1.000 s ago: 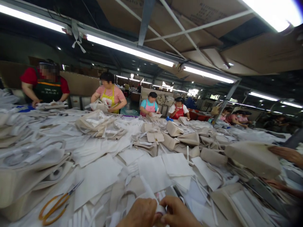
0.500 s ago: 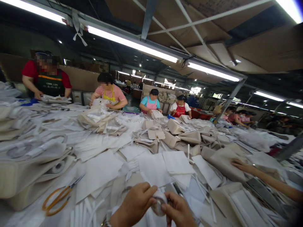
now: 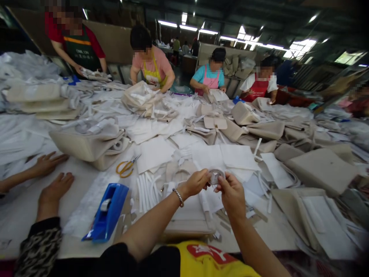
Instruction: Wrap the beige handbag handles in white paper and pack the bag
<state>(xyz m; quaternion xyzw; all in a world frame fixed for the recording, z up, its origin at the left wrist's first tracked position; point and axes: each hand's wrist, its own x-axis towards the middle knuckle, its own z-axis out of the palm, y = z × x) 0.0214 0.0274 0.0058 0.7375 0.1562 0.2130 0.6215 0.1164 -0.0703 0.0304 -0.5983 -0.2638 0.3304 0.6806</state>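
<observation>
Both my hands hold a roll of clear tape (image 3: 215,177) above the table's middle. My left hand (image 3: 198,182), with a twisted bracelet at its wrist, pinches the roll's left side. The fingers of my right hand (image 3: 232,190) close on its right side. Beneath my forearms lies a beige bag (image 3: 187,215) with white sheets on it. Orange-handled scissors (image 3: 125,168) lie to the left, beside thin white strips (image 3: 146,192). Closer to me stands a blue tape dispenser (image 3: 109,211) with a small roll in it.
A co-worker's two hands (image 3: 56,188) rest flat on the table at left. Beige bags (image 3: 86,142) and white sheets (image 3: 155,154) cover much of the surface. Several people work across the table. More bag parts (image 3: 323,169) are piled at right.
My view has tilted down, bringing my forearms, the dispenser and the co-worker's hands at left into sight. Both hands still hold the tape roll. The arm at the right is gone from view.
</observation>
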